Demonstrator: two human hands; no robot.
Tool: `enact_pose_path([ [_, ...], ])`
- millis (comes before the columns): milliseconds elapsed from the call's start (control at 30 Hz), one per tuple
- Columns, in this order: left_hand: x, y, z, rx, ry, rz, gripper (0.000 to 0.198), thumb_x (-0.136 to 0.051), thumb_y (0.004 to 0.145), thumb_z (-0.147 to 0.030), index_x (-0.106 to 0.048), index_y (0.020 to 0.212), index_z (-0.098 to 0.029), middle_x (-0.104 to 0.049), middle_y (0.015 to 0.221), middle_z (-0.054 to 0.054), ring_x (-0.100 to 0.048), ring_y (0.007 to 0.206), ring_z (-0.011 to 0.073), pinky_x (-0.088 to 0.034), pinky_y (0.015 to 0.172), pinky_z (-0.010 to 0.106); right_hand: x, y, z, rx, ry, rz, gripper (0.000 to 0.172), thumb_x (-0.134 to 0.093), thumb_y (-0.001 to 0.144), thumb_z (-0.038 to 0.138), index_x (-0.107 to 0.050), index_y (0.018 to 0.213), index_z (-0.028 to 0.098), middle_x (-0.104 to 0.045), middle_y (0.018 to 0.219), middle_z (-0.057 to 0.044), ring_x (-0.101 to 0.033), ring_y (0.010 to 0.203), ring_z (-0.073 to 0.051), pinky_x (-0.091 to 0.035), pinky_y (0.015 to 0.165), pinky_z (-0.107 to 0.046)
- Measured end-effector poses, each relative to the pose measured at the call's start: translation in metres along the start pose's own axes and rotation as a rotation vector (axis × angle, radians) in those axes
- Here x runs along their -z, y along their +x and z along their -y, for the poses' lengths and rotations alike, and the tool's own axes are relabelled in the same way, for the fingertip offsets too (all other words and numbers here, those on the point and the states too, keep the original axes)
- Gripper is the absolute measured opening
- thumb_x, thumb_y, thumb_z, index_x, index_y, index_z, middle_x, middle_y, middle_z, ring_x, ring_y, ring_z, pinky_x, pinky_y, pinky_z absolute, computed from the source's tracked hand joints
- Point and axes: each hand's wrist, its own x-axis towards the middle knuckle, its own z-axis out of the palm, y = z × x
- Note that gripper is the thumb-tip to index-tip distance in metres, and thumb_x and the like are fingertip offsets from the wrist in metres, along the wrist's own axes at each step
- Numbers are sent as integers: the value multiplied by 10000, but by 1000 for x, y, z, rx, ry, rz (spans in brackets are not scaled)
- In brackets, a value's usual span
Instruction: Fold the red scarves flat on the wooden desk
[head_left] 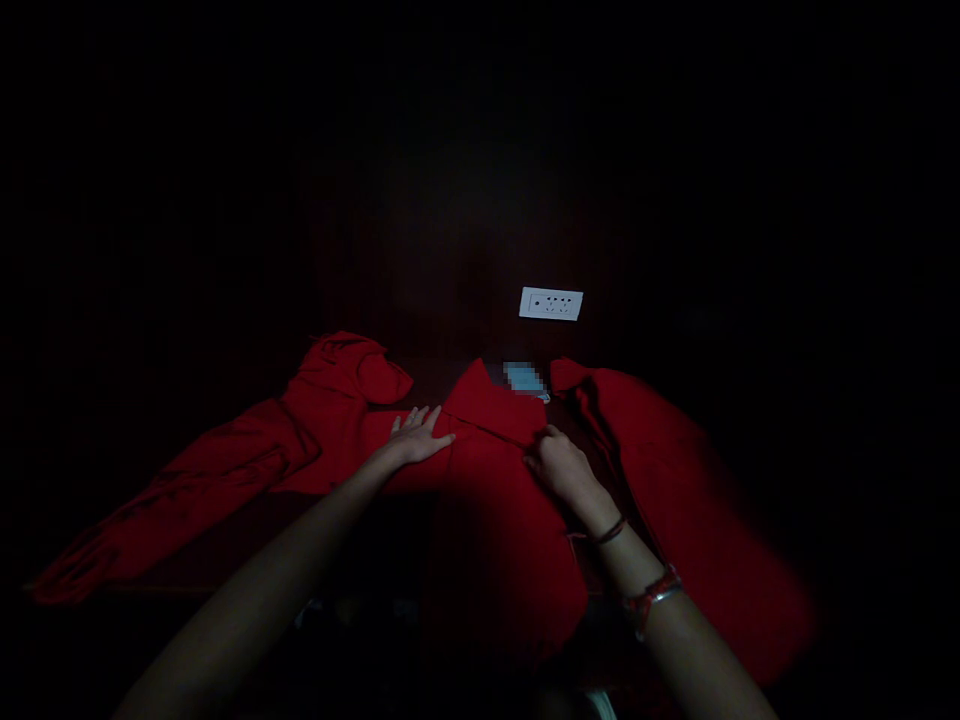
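A red scarf (502, 530) lies in front of me, its far end folded over into a pointed flap and its near part hanging down over the table edge. My left hand (420, 437) rests flat on the red fabric left of the flap, fingers spread. At the flap's right corner, my right hand (564, 468) has its fingers closed on the scarf's edge. Another length of red cloth with a fringed end (82, 570) is bunched to the left. Whether it joins the middle piece, I cannot tell.
More red cloth (667, 470) spreads on the right, fading into shadow. A blurred light-blue rectangular thing (525, 379) lies behind the flap. On the dark wall is a white socket plate (551, 304). Much of the surroundings is too dark to make out.
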Motion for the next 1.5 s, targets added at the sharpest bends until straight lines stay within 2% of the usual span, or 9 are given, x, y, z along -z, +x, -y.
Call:
enact_pose_path([
  [333, 0, 0, 0, 65, 12, -40, 848, -187, 686, -692, -97, 1330, -147, -135, 1369, 122, -102, 1247, 260, -112, 976, 459, 8, 3, -2, -68, -201, -45, 274, -345, 774, 84, -588, 901, 78, -499, 1005, -174, -532, 853, -208, -431, 629, -256],
  [533, -2, -10, -14, 1, 44, -168, 648, -293, 782, -474, -123, 1325, -164, -117, 1374, 126, -71, 1250, 253, -131, 972, 447, 17, 6, 2, -23, -70, 148, 300, -431, 761, 191, -509, 1045, 131, -554, 984, -139, -553, 865, -218, -428, 690, -291],
  [633, -2, -14, -20, -120, 35, -79, 595, -290, 797, -407, -130, 1322, -176, -111, 1380, 95, -82, 1251, 240, -137, 973, 447, 13, 20, 14, 106, 54, 58, 515, -433, 765, 354, -321, 1233, 170, -393, 1234, -131, -378, 1108, -257, -362, 838, -374],
  [733, 1, -15, -17, -131, 34, 23, 547, -279, 805, -404, -231, 1290, -156, -175, 1365, 106, -149, 1237, 252, -161, 967, 448, -3, 35, 24, 244, 127, 219, 565, -265, 804, 493, -169, 1310, 260, -141, 1381, -38, -77, 1238, -297, -177, 928, -529],
  [933, 1, -8, -11, -101, -57, -352, 370, -267, 828, -268, -394, 1136, -106, -432, 1175, 151, -442, 1054, 222, -355, 850, 350, -29, 40, 26, 296, 217, 348, 543, -119, 796, 562, -77, 1303, 371, -39, 1387, 87, 64, 1223, -355, 6, 884, -640],
  [1067, 4, 26, -19, -206, -203, -383, 474, -360, 807, -396, -353, 1192, -119, -337, 1272, 142, -327, 1158, 224, -299, 912, 323, -29, 33, 26, 360, 236, 265, 505, -159, 820, 509, -123, 1301, 361, -108, 1384, 56, 13, 1232, -341, -62, 869, -651],
  [1267, 21, 79, -26, 114, -479, -190, 473, -573, 690, -302, -461, 1107, -109, -553, 1061, 113, -531, 943, 200, -401, 762, 228, -15, 52, 13, 266, 277, -76, 464, -260, 844, 390, -275, 1279, 227, -283, 1331, -52, -252, 1197, -211, -248, 940, -397],
  [1367, 16, 82, -22, 137, -492, -200, 327, -561, 698, -226, -526, 1012, -141, -613, 928, 59, -573, 825, 153, -417, 685, 190, -4, 88, 0, 69, 188, -40, 379, -247, 853, 229, -476, 1136, 125, -515, 1130, -110, -473, 1014, -153, -347, 832, -231],
  [1500, 7, 74, -21, 143, -485, -263, 377, -510, 741, -220, -455, 1111, -171, -602, 934, 44, -560, 828, 136, -407, 709, 196, -3, 136, -2, -41, 96, 62, 320, -346, 814, 219, -579, 1002, 105, -585, 1002, -133, -543, 898, -178, -386, 703, -217],
])
